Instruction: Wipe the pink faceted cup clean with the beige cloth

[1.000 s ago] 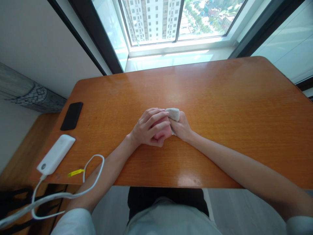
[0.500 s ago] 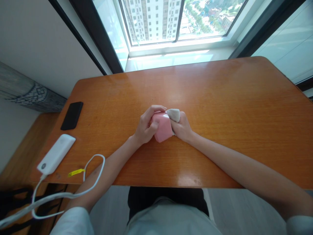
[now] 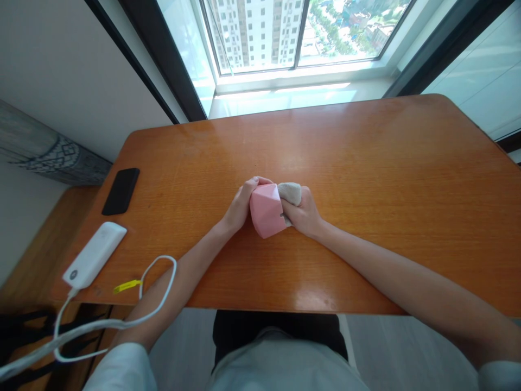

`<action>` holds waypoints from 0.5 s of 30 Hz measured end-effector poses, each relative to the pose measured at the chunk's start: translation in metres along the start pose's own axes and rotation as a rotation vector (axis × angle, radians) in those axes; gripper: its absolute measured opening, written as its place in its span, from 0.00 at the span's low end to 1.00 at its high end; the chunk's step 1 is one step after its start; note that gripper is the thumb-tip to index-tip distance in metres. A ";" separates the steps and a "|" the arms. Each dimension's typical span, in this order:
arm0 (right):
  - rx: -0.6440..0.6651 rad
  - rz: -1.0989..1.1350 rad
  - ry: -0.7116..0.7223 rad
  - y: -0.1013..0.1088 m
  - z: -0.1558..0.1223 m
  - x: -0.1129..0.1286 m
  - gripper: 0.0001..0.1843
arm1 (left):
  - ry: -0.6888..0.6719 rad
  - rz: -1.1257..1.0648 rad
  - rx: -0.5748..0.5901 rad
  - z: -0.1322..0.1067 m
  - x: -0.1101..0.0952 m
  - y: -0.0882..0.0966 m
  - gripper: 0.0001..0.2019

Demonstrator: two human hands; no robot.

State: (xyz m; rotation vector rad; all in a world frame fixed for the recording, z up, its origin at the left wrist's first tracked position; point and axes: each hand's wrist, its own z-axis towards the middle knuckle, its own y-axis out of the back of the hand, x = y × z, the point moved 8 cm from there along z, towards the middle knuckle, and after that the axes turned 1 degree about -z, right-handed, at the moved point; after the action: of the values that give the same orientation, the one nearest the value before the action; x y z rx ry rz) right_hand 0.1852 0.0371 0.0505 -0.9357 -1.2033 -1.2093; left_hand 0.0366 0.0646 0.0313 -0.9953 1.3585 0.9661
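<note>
I hold the pink object [image 3: 266,212] between my two hands, above the middle of the near part of the table [image 3: 366,163]; whether it touches the wood, I cannot tell. My left hand [image 3: 239,210] is curled around its left and far sides. My right hand [image 3: 304,213], just right of it, is closed on a grey cloth [image 3: 290,193], which presses against its right side; how deep the cloth goes in, I cannot see.

From the pink object, the near edge of the table is a short way toward my body. The far edge, with the window sill [image 3: 280,99] behind it, lies further off. The widest room for moving is to the right, where the wood runs to the right edge. To the left the room is narrower: the phone [image 3: 121,191] and the power bank [image 3: 95,254] lie near the left edge, and the white cable [image 3: 109,324] loops over my left forearm [image 3: 195,266].

Half a second ago my left thumb lay on the front of the pink object; now this face is uncovered. My right hand has stayed nearly in the same place.
</note>
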 end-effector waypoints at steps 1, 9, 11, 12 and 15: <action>0.004 -0.001 -0.001 0.000 0.000 0.000 0.19 | 0.000 -0.019 -0.013 0.001 0.002 0.000 0.31; 0.003 0.029 -0.041 -0.001 0.002 -0.004 0.15 | -0.600 0.182 -0.166 -0.024 -0.038 0.005 0.23; -0.001 0.027 -0.039 -0.001 0.001 -0.004 0.18 | -0.888 0.369 -0.098 -0.040 -0.055 -0.001 0.23; -0.002 0.024 -0.032 0.000 0.001 -0.004 0.20 | -1.026 0.470 -0.053 -0.048 -0.060 -0.005 0.23; -0.005 0.014 0.003 0.000 0.002 -0.003 0.24 | -1.354 0.731 0.080 -0.066 -0.062 -0.015 0.22</action>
State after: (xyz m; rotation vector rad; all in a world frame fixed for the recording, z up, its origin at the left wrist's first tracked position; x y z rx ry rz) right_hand 0.1856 0.0392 0.0474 -0.9441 -1.1900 -1.2034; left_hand 0.0312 -0.0010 0.0954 0.3625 0.5099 1.6416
